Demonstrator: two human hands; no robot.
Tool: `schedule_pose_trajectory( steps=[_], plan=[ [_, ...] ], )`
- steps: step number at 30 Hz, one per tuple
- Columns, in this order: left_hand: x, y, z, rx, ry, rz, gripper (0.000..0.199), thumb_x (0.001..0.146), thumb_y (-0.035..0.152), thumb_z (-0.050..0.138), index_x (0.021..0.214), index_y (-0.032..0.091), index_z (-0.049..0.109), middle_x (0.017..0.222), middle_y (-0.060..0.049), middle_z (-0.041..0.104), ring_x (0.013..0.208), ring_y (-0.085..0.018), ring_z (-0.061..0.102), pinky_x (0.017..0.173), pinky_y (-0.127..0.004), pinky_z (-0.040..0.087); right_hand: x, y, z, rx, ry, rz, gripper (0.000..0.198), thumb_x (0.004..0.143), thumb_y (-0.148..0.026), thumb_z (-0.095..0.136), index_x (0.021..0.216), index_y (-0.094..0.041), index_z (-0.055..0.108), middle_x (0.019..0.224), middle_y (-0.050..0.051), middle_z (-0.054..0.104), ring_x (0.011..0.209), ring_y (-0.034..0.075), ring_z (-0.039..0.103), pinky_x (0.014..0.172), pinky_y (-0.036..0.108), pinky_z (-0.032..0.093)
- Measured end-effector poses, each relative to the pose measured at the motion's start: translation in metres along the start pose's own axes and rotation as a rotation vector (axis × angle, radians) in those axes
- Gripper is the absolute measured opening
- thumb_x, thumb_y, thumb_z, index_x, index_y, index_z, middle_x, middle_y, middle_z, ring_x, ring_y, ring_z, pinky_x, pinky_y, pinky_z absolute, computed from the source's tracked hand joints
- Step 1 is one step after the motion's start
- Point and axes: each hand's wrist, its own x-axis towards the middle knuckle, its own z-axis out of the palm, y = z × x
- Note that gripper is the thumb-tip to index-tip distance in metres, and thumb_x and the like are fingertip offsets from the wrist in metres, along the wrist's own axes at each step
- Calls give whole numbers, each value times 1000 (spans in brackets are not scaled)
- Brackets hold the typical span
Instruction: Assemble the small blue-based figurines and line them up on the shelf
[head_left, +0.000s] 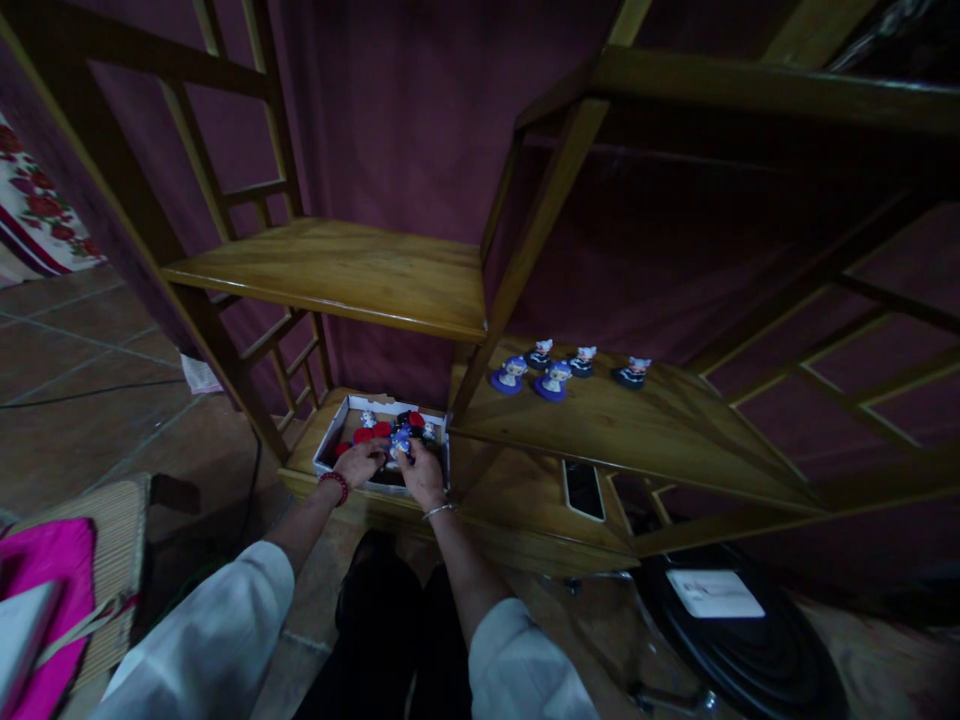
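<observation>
A shallow white-rimmed cardboard box (322, 452) stands on the low left shelf with several small figurines and red and black pieces in it. Over its right front, my right hand (424, 474) is closed on a small blue-and-white figurine (400, 444). My left hand (361, 462) reaches over the box's front left, its loosely stretched fingers pointing at that figurine; whether they touch it is unclear. Beside these fingers lie red pieces (363, 435). Another small figurine (368, 419) is at the back of the box.
On the right shelf (675, 425) stand purple-based figurines (553, 381) and dark-based figurines (631, 372). A phone (583, 489) lies on the lower board. The raised wooden shelf (337, 270) overhangs the box. A black round stool (750, 650) is at lower right.
</observation>
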Motion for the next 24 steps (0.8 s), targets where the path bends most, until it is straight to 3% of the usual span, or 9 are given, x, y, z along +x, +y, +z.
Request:
schedule_pose_trajectory(
  steps=[5, 12, 16, 24],
  plan=[
    [11, -6, 6, 175, 114, -99, 34, 74, 17, 45, 103, 25, 62, 104, -4, 65, 96, -18, 59, 79, -25, 43, -4, -6, -2, -97, 107, 137, 32, 85, -33, 39, 110, -17, 50, 91, 8, 67, 84, 19, 61, 72, 24, 42],
    [21, -1, 9, 313, 18, -118, 33, 76, 23, 44, 104, 26, 61, 105, -8, 63, 97, -23, 58, 80, -32, 44, -1, -5, -2, -70, 120, 187, 31, 85, -33, 37, 111, -19, 48, 89, 7, 67, 81, 18, 62, 69, 25, 43],
    [21, 3, 13, 405, 34, -140, 36, 71, 21, 50, 106, 21, 59, 117, -14, 53, 107, -31, 49, 84, -41, 41, 0, -5, -3, -59, 110, 219, 32, 86, -34, 36, 113, -21, 47, 92, 5, 66, 79, 17, 62, 67, 24, 43],
    [25, 4, 22, 557, 9, -32, 40, 69, 10, 47, 108, 14, 55, 124, -18, 42, 114, -35, 37, 85, -46, 37, 1, -4, -2, -58, 97, 233, 33, 85, -35, 36, 113, -20, 47, 91, 6, 66, 81, 18, 61, 69, 26, 43]
  ],
)
